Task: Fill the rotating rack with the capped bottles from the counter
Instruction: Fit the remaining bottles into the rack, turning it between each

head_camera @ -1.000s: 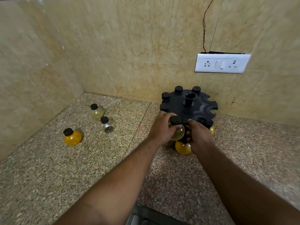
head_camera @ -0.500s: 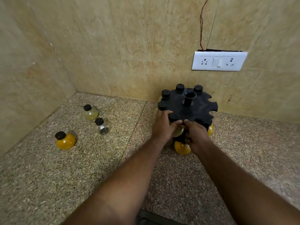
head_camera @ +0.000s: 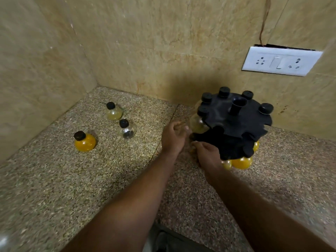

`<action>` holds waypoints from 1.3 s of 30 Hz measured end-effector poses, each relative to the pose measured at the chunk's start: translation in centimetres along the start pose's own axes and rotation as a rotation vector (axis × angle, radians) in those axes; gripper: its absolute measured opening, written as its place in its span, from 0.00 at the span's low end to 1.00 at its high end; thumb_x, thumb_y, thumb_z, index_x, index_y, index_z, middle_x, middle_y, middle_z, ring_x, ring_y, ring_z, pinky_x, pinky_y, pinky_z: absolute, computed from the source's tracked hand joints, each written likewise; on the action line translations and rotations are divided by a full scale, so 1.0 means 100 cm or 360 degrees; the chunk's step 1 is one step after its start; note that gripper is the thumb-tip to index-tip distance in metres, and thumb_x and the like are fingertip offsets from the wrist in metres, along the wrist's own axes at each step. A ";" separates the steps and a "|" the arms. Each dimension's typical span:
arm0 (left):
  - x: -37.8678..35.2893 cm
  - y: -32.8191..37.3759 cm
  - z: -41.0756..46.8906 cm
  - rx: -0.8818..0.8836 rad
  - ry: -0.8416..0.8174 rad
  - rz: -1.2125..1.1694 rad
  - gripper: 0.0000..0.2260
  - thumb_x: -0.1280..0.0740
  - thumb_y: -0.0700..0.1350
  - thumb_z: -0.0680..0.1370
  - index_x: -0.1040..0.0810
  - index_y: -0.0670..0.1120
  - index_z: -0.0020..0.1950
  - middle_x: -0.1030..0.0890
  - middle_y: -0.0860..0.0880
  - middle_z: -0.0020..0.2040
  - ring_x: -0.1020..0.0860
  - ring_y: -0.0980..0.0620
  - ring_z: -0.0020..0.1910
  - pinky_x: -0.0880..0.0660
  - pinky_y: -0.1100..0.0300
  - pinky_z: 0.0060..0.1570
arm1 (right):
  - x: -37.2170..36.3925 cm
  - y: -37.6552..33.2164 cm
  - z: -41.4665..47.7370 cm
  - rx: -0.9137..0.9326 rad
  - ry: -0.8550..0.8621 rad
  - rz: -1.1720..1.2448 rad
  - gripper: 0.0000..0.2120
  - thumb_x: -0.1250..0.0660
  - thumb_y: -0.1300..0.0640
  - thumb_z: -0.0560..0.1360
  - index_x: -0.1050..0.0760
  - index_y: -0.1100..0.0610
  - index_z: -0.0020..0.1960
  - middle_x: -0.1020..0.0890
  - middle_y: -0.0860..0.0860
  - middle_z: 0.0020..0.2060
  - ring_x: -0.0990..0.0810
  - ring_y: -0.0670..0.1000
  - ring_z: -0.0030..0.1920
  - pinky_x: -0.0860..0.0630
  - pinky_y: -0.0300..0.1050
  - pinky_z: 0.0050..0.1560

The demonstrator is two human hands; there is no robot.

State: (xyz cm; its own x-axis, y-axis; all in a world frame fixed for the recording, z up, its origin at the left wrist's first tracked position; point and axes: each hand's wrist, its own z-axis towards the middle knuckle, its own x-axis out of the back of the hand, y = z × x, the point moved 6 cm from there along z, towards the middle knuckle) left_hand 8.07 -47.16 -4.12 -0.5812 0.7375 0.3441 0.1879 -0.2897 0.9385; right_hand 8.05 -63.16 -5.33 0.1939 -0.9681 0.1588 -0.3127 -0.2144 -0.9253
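Black rack point(head_camera: 234, 128) beside hands point(head_camera: 190, 144) (3 bottles point(head_camera: 112, 112) left)

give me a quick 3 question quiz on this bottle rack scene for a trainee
1. How many capped bottles stand loose on the counter, away from the rack?
2. True or false: the left hand is holding the orange bottle.
3. Multiple choice: the loose bottle nearest the rack is A) the orange bottle, B) the clear bottle, C) the pale yellow bottle.

Key
1. Three.
2. False; the orange bottle stands alone at far left, and both the left hand and the right hand are by the rack's near edge.
3. B.
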 end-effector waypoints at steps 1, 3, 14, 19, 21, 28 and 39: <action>0.007 -0.010 0.001 0.0039 0.0000 0.0013 0.15 0.28 0.51 0.77 0.21 0.47 0.62 0.20 0.47 0.59 0.22 0.53 0.54 0.28 0.61 0.48 | -0.007 0.001 0.002 0.0010 -0.0031 -0.0067 0.13 0.35 0.53 0.80 0.19 0.62 0.46 0.18 0.60 0.38 0.27 0.50 0.32 0.32 0.43 0.32; 0.027 -0.039 0.009 0.0127 0.0044 0.0021 0.15 0.28 0.52 0.77 0.20 0.47 0.61 0.20 0.48 0.59 0.21 0.52 0.54 0.28 0.63 0.46 | -0.032 0.003 0.010 0.0047 -0.0111 -0.0242 0.12 0.36 0.55 0.80 0.20 0.62 0.45 0.17 0.61 0.41 0.26 0.51 0.33 0.31 0.45 0.33; 0.137 -0.148 0.039 0.0483 0.0511 0.0120 0.26 0.29 0.59 0.74 0.27 0.48 0.68 0.22 0.44 0.60 0.22 0.42 0.59 0.22 0.46 0.57 | -0.168 0.005 0.059 0.0297 -0.0396 -0.1042 0.18 0.35 0.43 0.76 0.26 0.47 0.64 0.18 0.50 0.54 0.19 0.50 0.49 0.22 0.46 0.49; 0.170 -0.155 0.065 0.0480 0.0479 0.0391 0.38 0.26 0.54 0.74 0.38 0.46 0.78 0.30 0.42 0.73 0.32 0.41 0.72 0.33 0.50 0.67 | -0.220 0.022 0.077 0.0220 -0.0632 -0.1511 0.37 0.33 0.37 0.74 0.40 0.48 0.78 0.31 0.56 0.74 0.31 0.61 0.72 0.30 0.57 0.69; 0.176 -0.157 0.079 0.0384 0.0426 0.0460 0.39 0.26 0.54 0.74 0.39 0.46 0.79 0.31 0.42 0.74 0.34 0.42 0.74 0.35 0.49 0.69 | -0.234 0.035 0.082 0.0172 -0.0732 -0.1768 0.46 0.36 0.31 0.70 0.49 0.46 0.81 0.44 0.58 0.80 0.43 0.65 0.78 0.39 0.66 0.74; 0.181 -0.152 0.122 -0.0031 0.0285 0.0579 0.28 0.27 0.52 0.76 0.29 0.47 0.74 0.23 0.45 0.68 0.28 0.44 0.68 0.30 0.46 0.68 | -0.257 0.058 0.092 0.0144 -0.0836 -0.2126 0.55 0.39 0.22 0.67 0.67 0.40 0.80 0.67 0.55 0.80 0.67 0.68 0.78 0.55 0.79 0.70; 0.173 -0.153 0.129 -0.0110 0.0229 0.0561 0.24 0.26 0.55 0.74 0.23 0.48 0.68 0.19 0.48 0.62 0.24 0.48 0.62 0.26 0.54 0.62 | -0.261 0.056 0.097 0.0157 -0.0836 -0.2182 0.56 0.40 0.19 0.65 0.67 0.40 0.80 0.67 0.55 0.80 0.66 0.67 0.78 0.54 0.80 0.69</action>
State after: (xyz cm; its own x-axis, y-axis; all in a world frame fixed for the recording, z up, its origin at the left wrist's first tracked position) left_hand 5.31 -22.09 -12.17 -0.5964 0.4936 0.6330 0.3452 -0.5542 0.7574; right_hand 10.23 -37.86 -18.00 0.5946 0.1420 0.7914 0.4492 -0.8750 -0.1805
